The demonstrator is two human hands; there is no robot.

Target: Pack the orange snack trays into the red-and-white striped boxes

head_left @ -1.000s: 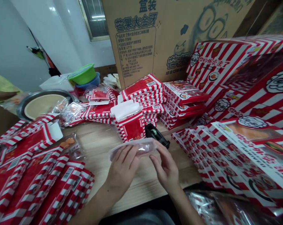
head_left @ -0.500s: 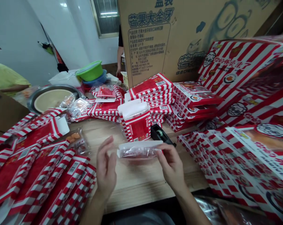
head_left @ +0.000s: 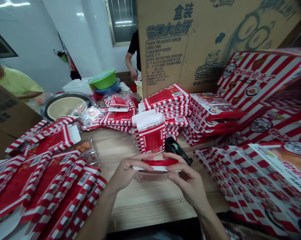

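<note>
Between my hands a small red and white box (head_left: 162,163) stands upright, its red top flap folded over the opening. My left hand (head_left: 132,168) grips its left end, fingers along the flap. The right end is held by my right hand (head_left: 186,173), thumb in front and fingers over the top. Just behind it stands another red striped box (head_left: 151,136) with its white flap up and a clear packet showing inside. A black tape dispenser (head_left: 177,150) sits right beside that box.
Striped boxes lie in piles at left (head_left: 53,186) and right (head_left: 240,180), with a further stack (head_left: 169,100) behind. A large carton (head_left: 165,63) walls off the back. Basins (head_left: 103,80) stand at back left. Clear packets (head_left: 87,150) lie nearby. Two other people are partly visible.
My left hand has come in from beside the box to grip it. The flap has gone from open, with a clear packet showing, to folded over. The view has shifted slightly.
</note>
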